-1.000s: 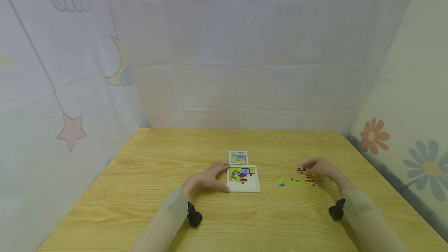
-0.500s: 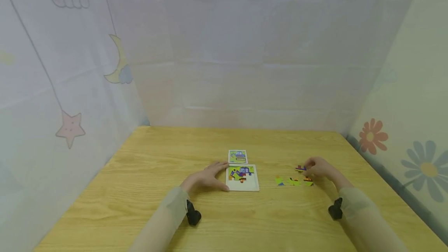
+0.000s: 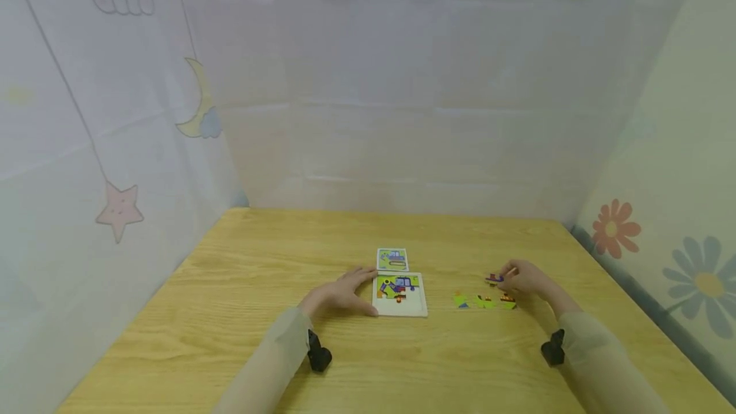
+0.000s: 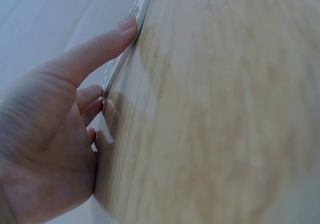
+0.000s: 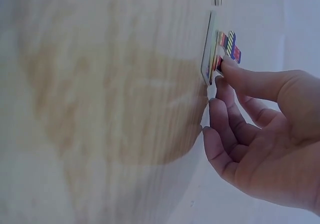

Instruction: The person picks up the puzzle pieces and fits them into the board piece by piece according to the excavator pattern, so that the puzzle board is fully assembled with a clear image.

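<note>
My left hand [image 3: 344,292] lies at the left side of a white-framed puzzle board [image 3: 419,307], thumb and fingers spread along its edge. The board bears a partly assembled digger picture. In the left wrist view, the left thumb [image 4: 107,46] touches the board's edge. To the right, my right hand [image 3: 524,278] pinches a purple, red and striped puzzle piece [image 3: 494,278] between thumb and fingers. That puzzle piece [image 5: 231,45] appears tilted in the right wrist view, above a thin pale slab [image 5: 206,51]. Loose green puzzle pieces [image 3: 485,302] lie just below the right hand.
A small picture card [image 3: 392,259] showing a similar digger lies directly behind the board. The wooden table [image 3: 287,241] extends around these things. Printed fabric walls [image 3: 368,114] border its back and sides.
The puzzle piece turns slightly in my right fingers, showing more purple, and the right hand barely shifts. My left hand stays at the board. The head view sways a little.
</note>
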{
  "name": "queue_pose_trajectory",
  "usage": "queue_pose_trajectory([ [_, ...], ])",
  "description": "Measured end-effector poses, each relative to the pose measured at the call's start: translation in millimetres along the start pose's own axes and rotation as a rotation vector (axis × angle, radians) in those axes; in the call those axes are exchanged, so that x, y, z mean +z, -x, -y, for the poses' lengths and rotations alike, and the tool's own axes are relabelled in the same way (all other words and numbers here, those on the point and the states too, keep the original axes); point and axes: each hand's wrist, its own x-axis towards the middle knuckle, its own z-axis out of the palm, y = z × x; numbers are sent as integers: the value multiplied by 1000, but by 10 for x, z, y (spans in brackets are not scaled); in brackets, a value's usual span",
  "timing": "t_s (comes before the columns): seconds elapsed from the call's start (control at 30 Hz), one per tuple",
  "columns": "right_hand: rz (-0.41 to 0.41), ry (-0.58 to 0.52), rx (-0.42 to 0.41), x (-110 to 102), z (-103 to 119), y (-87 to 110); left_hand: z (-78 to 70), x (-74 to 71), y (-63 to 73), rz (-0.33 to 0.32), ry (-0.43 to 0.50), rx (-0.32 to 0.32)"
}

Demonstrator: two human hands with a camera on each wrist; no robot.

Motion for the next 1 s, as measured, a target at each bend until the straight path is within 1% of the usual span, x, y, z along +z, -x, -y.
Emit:
queue_pose_trajectory([
  [0.1,16,-9,-16,4,13,20,15,6,2,3,1,-6],
  [0.23,33,-54,-9,4,39,37,18,4,4,6,1,-4],
  [0.37,23,-95,8,9,86,53,13,-1,2,6,-1,-1],
  [0.53,4,-84,31,14,115,54,0,0,7,8,-4,0],
  [0.7,1,-90,21,28,117,24,-16,10,17,12,-4,4],
  [0.9,-1,-186,10,57,156,-64,-36,-3,31,11,13,-2],
  [1.0,0,-221,-14,83,197,-104,-42,-14,39,7,27,-12],
])
